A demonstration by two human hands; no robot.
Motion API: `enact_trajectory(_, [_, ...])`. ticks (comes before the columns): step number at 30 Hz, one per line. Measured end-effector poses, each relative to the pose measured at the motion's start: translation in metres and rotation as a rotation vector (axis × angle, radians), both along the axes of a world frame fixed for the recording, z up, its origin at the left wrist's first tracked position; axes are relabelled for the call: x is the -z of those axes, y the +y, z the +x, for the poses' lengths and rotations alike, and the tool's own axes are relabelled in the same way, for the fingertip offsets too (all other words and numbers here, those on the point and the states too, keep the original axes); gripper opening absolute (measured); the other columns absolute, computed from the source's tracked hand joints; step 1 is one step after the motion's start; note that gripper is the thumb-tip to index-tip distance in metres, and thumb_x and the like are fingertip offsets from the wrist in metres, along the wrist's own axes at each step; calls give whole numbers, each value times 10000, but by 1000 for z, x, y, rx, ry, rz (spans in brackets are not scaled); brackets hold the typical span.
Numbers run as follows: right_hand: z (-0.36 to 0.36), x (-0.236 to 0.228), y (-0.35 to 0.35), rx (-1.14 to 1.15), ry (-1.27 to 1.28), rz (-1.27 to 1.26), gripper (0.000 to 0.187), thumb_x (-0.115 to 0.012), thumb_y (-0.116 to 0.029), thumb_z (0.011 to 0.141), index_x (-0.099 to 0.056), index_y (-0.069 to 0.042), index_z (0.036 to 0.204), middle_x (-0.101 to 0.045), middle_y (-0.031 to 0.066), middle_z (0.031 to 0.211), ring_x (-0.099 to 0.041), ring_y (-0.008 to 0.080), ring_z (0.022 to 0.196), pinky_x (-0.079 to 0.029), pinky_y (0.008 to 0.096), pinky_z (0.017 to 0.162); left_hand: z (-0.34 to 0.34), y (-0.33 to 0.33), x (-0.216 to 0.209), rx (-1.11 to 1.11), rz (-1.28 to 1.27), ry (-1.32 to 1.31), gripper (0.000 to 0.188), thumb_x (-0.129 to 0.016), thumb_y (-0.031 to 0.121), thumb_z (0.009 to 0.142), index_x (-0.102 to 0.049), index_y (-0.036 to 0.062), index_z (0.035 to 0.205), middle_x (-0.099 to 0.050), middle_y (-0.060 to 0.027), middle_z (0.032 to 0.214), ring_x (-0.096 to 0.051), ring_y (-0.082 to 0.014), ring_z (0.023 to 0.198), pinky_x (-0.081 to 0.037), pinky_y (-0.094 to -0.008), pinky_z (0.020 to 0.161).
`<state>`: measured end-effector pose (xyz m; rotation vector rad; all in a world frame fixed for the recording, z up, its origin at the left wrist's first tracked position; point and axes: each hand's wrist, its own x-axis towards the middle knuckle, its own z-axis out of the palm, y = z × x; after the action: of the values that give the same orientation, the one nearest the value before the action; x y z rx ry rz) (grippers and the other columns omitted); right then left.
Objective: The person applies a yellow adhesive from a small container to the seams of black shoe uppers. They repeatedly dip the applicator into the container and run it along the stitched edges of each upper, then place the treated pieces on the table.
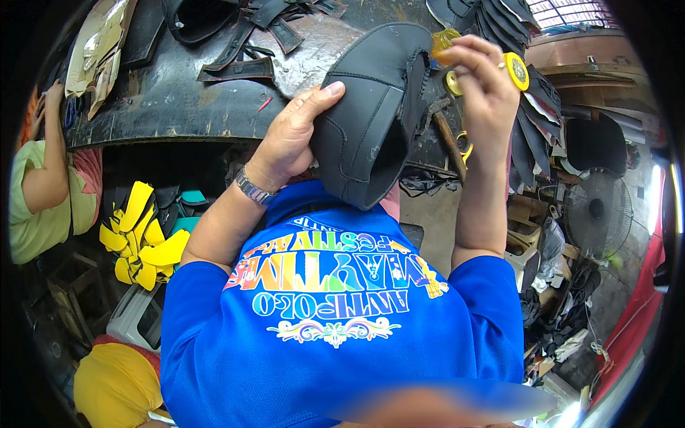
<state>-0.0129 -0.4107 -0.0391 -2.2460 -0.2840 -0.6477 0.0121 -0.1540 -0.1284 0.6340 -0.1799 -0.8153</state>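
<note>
Fingers of the left hand (289,135) clasp a black shoe upper (374,107) above the workbench (171,100); the right hand (485,85) pinches a yellow tape roll (515,70) just beside it. Yellow sole pieces (146,235) lie below.

The left hand's (289,135) fingers lay out of sight behind the dark shoe upper (374,114). A small yellow object (446,39) in the right hand (485,85) was mostly covered by that hand's fingers, its kind unclear. A hammer's (446,132) head was hidden behind the upper. A blurred patch (442,399) masked the lower edge.
</note>
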Motion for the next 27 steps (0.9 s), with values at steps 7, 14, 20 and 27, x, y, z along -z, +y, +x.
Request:
enact_trajectory(7, [-30, 0, 55, -64, -49, -60, 293, -572, 137, 803, -737, 6, 1007, -633, 127, 1119, -656, 237, 1006, -512, 307, 897, -8, -2, 0, -20, 45, -22, 472, -528, 318, 1043, -533, -49, 1341, -667, -195, 1235, -701, -241, 1073, -578, -363, 933])
enact_trajectory(14, [-31, -1, 58, -56, -33, -125, 263, -582, 138, 798, -720, 29, 994, -629, 152, 1087, -669, 250, 970, -527, 303, 887, -18, -4, -1, -72, 8, -12, 448, -563, 315, 1032, -541, -33, 1313, -677, -152, 1176, -704, -180, 1006, -589, -317, 878])
enact_trajectory(20, [-33, -1, 62, -38, -42, -170, 274, -583, 142, 787, -717, 30, 998, -622, 157, 1093, -673, 254, 953, -537, 311, 878, -19, -3, 0, -61, 8, -63, 473, -570, 329, 1029, -533, -32, 1331, -670, -148, 1190, -698, -174, 1021, -587, -316, 887])
enact_trajectory(27, [-36, 2, 67, -15, -43, -164, 289, -580, 145, 782, -713, 32, 1013, -615, 160, 1089, -669, 268, 951, -540, 325, 870, -22, -3, 2, -75, 19, -89, 483, -571, 330, 1029, -537, -50, 1324, -682, -142, 1164, -702, -169, 1001, -590, -312, 882])
